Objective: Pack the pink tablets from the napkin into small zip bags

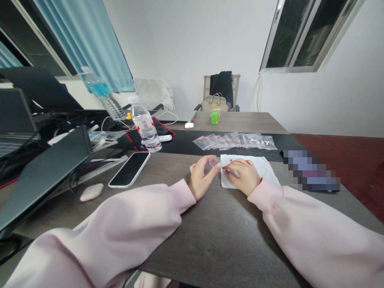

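Left hand (pixel 204 178) rests on the tabletop (pixel 228 240), fingers curved narrowly around a small clear plastic piece (pixel 214 161) at the far left corner of a creased white paper sheet (pixel 265 170); the piece's exact form is too small to tell. Right hand (pixel 243 177) lies on the sheet just beside it, fingers curled down over a slim pale item (pixel 234 173). Whether that item is gripped or merely covered cannot be determined. A tiny pink speck (pixel 231 159) sits on the sheet just beyond the right fingers. Both forearms are in pale pink sleeves (pixel 312 228).

Beyond the sheet, a row of small clear zip bags (pixel 234 141) with pink contents lies on a black desk mat (pixel 180 146). To the left of the hands: a white-cased smartphone (pixel 129 169) lying face up, an upright plastic water bottle (pixel 144 124), and a white computer mouse (pixel 91 192). A dark laptop (pixel 45 176) stands further left. A green box (pixel 215 116) stands at the far end. An object right of the sheet (pixel 310 170) is too blurred to identify.
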A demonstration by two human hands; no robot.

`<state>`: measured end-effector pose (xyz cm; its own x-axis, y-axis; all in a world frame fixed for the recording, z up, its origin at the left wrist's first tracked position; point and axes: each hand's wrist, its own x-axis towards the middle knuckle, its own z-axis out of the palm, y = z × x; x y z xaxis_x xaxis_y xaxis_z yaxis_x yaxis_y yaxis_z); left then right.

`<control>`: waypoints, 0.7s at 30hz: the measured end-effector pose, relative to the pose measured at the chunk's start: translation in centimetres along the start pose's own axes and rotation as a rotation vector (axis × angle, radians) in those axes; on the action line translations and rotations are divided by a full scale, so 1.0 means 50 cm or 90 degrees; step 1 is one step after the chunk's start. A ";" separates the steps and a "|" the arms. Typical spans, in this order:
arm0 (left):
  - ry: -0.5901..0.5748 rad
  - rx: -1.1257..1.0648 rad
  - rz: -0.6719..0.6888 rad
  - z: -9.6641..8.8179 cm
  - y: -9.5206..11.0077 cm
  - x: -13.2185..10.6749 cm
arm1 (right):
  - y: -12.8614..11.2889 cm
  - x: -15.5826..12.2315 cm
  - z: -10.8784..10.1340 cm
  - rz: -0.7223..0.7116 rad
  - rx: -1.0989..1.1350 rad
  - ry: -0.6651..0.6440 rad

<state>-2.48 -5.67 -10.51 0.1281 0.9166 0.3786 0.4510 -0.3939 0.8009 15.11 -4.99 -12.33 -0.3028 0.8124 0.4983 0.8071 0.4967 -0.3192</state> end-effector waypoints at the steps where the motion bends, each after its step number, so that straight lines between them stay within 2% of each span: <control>1: -0.007 -0.002 0.003 0.000 -0.001 0.000 | -0.001 0.001 -0.002 0.008 0.012 0.037; 5: -0.053 0.000 0.038 -0.002 -0.003 -0.001 | -0.011 0.005 -0.013 -0.002 0.104 0.175; 8: -0.061 0.004 0.056 -0.003 -0.004 -0.001 | -0.021 0.005 -0.020 -0.033 0.155 0.203; 13: -0.057 -0.004 0.061 -0.003 -0.002 -0.002 | -0.025 0.004 -0.021 -0.079 0.167 0.195; 17: -0.044 -0.014 0.047 -0.003 -0.001 -0.002 | -0.011 0.003 -0.011 -0.043 0.107 0.191; 21: -0.033 -0.018 0.036 -0.002 -0.002 -0.001 | 0.003 -0.002 0.006 0.029 -0.021 0.052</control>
<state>-2.61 -5.67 -10.57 0.1988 0.8946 0.4002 0.4161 -0.4467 0.7920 15.12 -4.90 -12.70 -0.2240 0.8055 0.5486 0.8360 0.4482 -0.3167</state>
